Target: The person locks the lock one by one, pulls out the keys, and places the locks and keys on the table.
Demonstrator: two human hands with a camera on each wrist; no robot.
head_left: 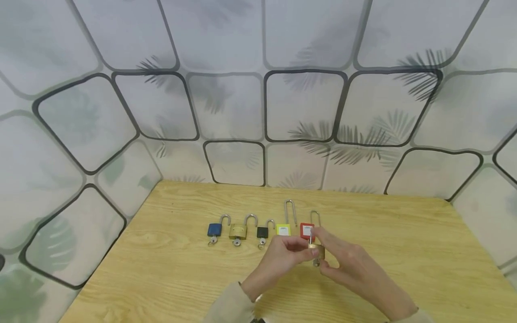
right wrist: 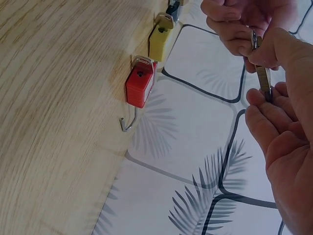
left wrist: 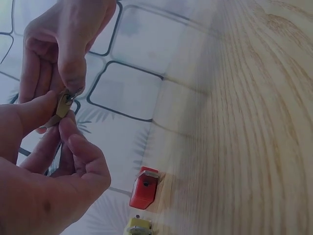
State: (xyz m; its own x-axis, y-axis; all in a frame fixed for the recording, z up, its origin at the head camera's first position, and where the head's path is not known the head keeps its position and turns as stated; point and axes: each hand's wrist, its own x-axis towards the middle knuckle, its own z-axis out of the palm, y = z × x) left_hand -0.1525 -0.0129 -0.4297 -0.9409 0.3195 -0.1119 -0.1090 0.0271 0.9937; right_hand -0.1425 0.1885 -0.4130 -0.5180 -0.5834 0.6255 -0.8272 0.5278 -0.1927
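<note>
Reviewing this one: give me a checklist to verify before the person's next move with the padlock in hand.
1. Small brass padlock secure: ok, the left hand pinches it.
2. Right hand in place: ok, also on that padlock, thumb near the silver key.
3. Its shackle released: cannot tell, fingers partly cover it.
4. Blue rectangular padlock, larger brass padlock and black square padlock open: ok, shackles swung aside.
5. Yellow rectangular padlock and red rectangular padlock open: ok, shackles extended, one end free.
</note>
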